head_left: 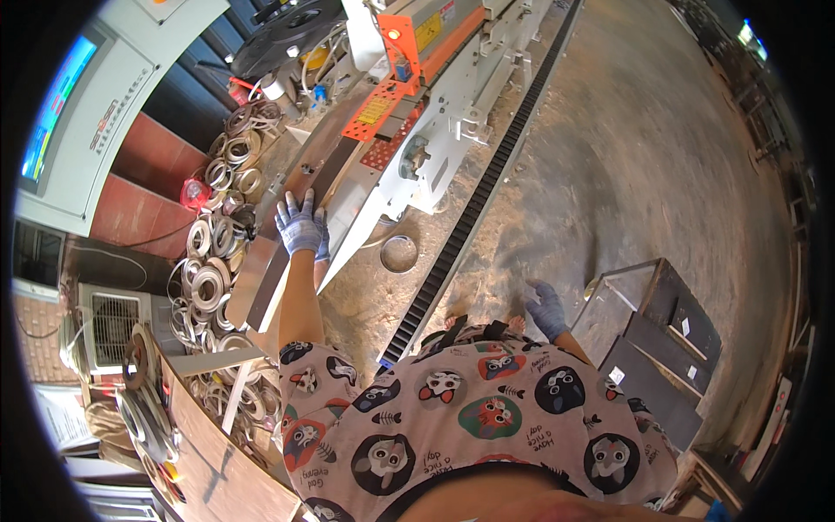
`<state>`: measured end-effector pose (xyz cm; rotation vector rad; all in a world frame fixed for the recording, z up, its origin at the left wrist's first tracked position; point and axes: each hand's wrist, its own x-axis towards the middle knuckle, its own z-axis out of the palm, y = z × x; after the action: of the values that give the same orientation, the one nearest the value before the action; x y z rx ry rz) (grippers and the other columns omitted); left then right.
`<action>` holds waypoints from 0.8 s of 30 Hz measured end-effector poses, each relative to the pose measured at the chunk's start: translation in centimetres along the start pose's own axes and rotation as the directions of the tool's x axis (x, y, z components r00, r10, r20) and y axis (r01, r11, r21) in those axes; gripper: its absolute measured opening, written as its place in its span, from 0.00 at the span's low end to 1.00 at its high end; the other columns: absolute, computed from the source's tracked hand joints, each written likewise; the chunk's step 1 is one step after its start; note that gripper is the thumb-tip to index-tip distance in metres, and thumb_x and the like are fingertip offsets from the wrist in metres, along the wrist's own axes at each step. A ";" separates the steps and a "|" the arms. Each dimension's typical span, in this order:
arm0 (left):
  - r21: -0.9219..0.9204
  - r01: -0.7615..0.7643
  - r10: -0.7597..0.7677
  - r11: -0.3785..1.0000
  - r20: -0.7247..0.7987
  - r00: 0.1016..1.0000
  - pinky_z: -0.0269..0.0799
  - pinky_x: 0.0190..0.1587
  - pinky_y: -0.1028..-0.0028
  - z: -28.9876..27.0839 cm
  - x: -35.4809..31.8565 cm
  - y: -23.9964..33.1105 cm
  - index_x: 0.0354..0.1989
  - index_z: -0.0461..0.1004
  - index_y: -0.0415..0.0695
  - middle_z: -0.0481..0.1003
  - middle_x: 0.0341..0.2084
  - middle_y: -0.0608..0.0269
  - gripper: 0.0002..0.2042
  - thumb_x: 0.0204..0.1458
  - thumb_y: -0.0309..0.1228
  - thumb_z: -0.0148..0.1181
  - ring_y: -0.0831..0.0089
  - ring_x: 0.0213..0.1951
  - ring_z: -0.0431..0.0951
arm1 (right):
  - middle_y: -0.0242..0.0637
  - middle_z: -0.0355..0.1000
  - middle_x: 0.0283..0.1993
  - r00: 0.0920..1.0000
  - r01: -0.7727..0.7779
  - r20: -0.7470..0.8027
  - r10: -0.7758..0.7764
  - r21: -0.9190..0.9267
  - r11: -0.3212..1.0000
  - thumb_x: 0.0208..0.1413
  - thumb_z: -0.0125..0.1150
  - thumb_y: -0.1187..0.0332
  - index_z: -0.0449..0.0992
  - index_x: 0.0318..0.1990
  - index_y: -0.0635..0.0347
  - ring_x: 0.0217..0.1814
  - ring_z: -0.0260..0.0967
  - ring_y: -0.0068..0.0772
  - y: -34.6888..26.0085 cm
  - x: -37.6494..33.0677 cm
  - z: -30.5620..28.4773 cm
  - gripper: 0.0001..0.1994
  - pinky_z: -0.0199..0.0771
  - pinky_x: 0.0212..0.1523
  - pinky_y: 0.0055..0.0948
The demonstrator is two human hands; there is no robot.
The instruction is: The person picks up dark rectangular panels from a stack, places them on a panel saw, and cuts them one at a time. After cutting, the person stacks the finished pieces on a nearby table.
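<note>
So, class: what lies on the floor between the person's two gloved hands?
In the head view, between the left hand on the panel and the free right hand lie a metal ring and the black toothed track.

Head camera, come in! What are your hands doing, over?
Left hand gloved, flat on a wood panel at the machine. Right hand gloved, hanging free, holding nothing. Coiled strip rolls piled left of the panel, not blocking.
</note>
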<state>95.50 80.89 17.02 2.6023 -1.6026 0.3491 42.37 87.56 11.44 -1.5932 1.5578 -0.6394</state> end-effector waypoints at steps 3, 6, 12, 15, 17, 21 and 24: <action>0.002 -0.005 0.005 1.000 -0.017 1.000 0.41 0.63 0.50 -0.2 0.0 0.3 0.60 0.58 0.65 0.48 0.63 0.52 0.25 0.52 0.50 0.47 0.47 0.63 0.46 | 0.47 0.66 0.49 0.999 0.014 0.052 -0.008 -0.105 0.994 0.45 0.61 0.61 0.70 0.50 0.54 0.53 0.63 0.48 0.0 -0.4 0.1 0.22 0.61 0.55 0.36; 0.020 0.009 -0.009 1.000 -0.015 1.000 0.40 0.63 0.51 0.2 0.0 0.2 0.61 0.57 0.67 0.47 0.64 0.53 0.25 0.52 0.50 0.46 0.47 0.64 0.45 | 0.48 0.66 0.48 0.994 0.038 0.108 -0.022 -0.152 0.988 0.45 0.61 0.61 0.70 0.50 0.54 0.52 0.62 0.49 -0.8 -0.3 -0.3 0.22 0.62 0.54 0.37; 0.066 0.023 -0.022 0.998 -0.014 1.000 0.38 0.63 0.52 0.4 1.2 1.2 0.61 0.56 0.68 0.43 0.65 0.53 0.25 0.53 0.51 0.44 0.47 0.65 0.42 | 0.48 0.67 0.47 0.999 0.037 0.016 -0.035 -0.160 0.986 0.45 0.60 0.60 0.70 0.50 0.54 0.50 0.63 0.48 0.2 -0.9 -0.3 0.22 0.63 0.52 0.38; 0.095 -0.013 0.018 0.995 -0.052 0.998 0.38 0.63 0.51 0.1 3.2 4.5 0.61 0.57 0.69 0.43 0.65 0.53 0.25 0.52 0.51 0.44 0.46 0.65 0.40 | 0.46 0.68 0.46 0.997 -0.046 -0.064 0.036 -0.164 0.985 0.45 0.60 0.60 0.70 0.50 0.54 0.50 0.64 0.47 0.0 -2.5 -1.6 0.22 0.63 0.52 0.37; 0.119 -0.027 0.019 0.993 0.070 0.997 0.40 0.63 0.51 -3.7 3.7 8.6 0.60 0.58 0.70 0.44 0.65 0.54 0.24 0.52 0.52 0.44 0.47 0.64 0.43 | 0.46 0.68 0.46 0.983 -0.115 -0.158 0.089 -0.159 0.981 0.45 0.59 0.59 0.70 0.49 0.55 0.50 0.64 0.48 0.3 -4.3 -2.3 0.22 0.63 0.53 0.37; 0.241 0.142 -0.116 0.960 -0.119 0.986 0.42 0.61 0.47 1.3 5.4 5.5 0.60 0.55 0.74 0.46 0.64 0.57 0.23 0.54 0.54 0.40 0.48 0.63 0.45 | 0.47 0.66 0.51 0.962 -0.212 -0.217 0.168 -0.199 0.957 0.44 0.59 0.59 0.69 0.51 0.55 0.53 0.63 0.49 3.1 -6.2 -2.8 0.24 0.61 0.55 0.38; 0.166 0.231 -0.244 0.959 0.068 0.967 0.40 0.63 0.49 2.2 9.2 8.4 0.64 0.42 0.76 0.35 0.67 0.58 0.25 0.57 0.54 0.33 0.51 0.66 0.37 | 0.47 0.65 0.55 0.850 -0.470 -0.240 0.470 0.060 0.881 0.45 0.60 0.60 0.68 0.53 0.55 0.56 0.63 0.47 6.3 -8.5 -4.9 0.25 0.61 0.56 0.37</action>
<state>92.33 68.68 16.47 2.9284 -1.3113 0.3620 33.79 95.38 10.50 -1.0877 2.0430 -0.5744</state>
